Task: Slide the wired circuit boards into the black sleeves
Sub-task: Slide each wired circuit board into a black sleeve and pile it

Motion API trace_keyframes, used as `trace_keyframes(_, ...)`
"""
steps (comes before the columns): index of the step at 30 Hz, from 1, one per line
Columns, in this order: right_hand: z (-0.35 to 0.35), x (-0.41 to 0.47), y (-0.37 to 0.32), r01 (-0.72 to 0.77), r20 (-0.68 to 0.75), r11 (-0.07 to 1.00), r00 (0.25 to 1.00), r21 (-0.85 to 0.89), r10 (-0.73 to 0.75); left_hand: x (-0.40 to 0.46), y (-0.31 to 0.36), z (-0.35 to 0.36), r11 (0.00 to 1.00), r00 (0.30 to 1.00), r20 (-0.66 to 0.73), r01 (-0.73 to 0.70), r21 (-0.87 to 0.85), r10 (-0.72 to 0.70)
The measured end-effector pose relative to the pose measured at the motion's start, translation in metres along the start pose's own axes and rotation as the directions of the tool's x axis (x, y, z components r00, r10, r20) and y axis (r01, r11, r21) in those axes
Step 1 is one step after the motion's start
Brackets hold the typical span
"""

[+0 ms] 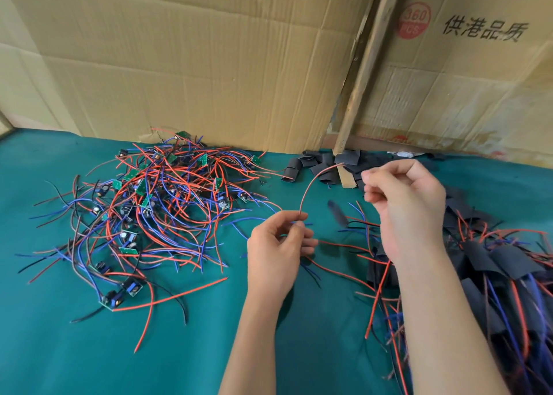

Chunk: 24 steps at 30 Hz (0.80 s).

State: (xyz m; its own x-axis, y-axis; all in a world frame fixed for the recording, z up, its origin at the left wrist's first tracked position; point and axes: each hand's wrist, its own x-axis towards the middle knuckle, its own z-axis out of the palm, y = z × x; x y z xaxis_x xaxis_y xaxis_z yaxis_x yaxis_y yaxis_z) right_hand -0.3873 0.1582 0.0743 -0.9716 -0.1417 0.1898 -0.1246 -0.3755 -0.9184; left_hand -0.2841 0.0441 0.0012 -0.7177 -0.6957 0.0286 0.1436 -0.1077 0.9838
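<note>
Head view, and I've got the left hand [279, 245] as my anchor here. A red wire [311, 182] comes up out of its pinched thumb and forefinger, arcs up and to the right, and its free tip ends just short of the right hand [404, 203]. There's blue wire poking out around the left fingers too, so I think it's holding a wired board, but the board itself is hidden in the curl of the hand and I can't see it.

The right hand sits up and to the right of the left one, fingers curled in like a pinch. Can't tell if there's anything in it.

Left of the left hand is the big tangle of circuit boards [149, 212], little green boards with red, blue and black leads. Beyond it, against the cardboard [209, 65], lies a heap of empty black sleeves [317, 164]. To its right lies the sleeved pile [493, 263], on the green table cover [59, 349].
</note>
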Motion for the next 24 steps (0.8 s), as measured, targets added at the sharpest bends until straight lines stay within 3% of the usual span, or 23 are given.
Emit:
trace_keyframes(3, -0.002, 0.003, 0.004, -0.063, -0.046, 0.986, 0.997, -0.155, 0.057, 0.001, -0.001, 0.000, 1.000, 1.000, -0.012, 0.002, -0.010, -0.002)
trace_keyframes(5, -0.003, 0.003, 0.007, -0.126, 0.033, 0.917, 0.988, -0.379, 0.149, 0.001, -0.001, 0.000, 1.000, 1.000, -0.022, 0.002, -0.013, -0.002)
trace_keyframes(8, -0.007, 0.000, 0.015, 0.030, 0.253, 0.556, 0.910, -0.830, 0.328, 0.001, -0.002, 0.000, 1.000, 0.999, -0.051, -0.006, -0.018, 0.005)
trace_keyframes(10, -0.001, -0.007, 0.019, 0.168, 0.340, 0.383, 0.832, -0.908, 0.439, 0.002, -0.002, 0.000, 1.000, 0.998, -0.069, -0.008, -0.020, 0.007)
trace_keyframes(12, 0.007, -0.012, 0.023, 0.253, 0.372, 0.306, 0.815, -0.918, 0.445, 0.002, -0.002, -0.001, 1.000, 0.997, -0.078, -0.009, -0.025, 0.007)
trace_keyframes(16, 0.011, -0.013, 0.030, 0.291, 0.366, 0.245, 0.857, -0.925, 0.363, 0.002, -0.003, -0.001, 1.000, 0.997, -0.083, -0.007, -0.016, 0.005)
trace_keyframes(24, 0.009, -0.014, 0.031, 0.242, 0.335, 0.292, 0.882, -0.925, 0.332, 0.003, -0.003, -0.002, 1.000, 0.997, -0.079, 0.000, 0.023, 0.002)
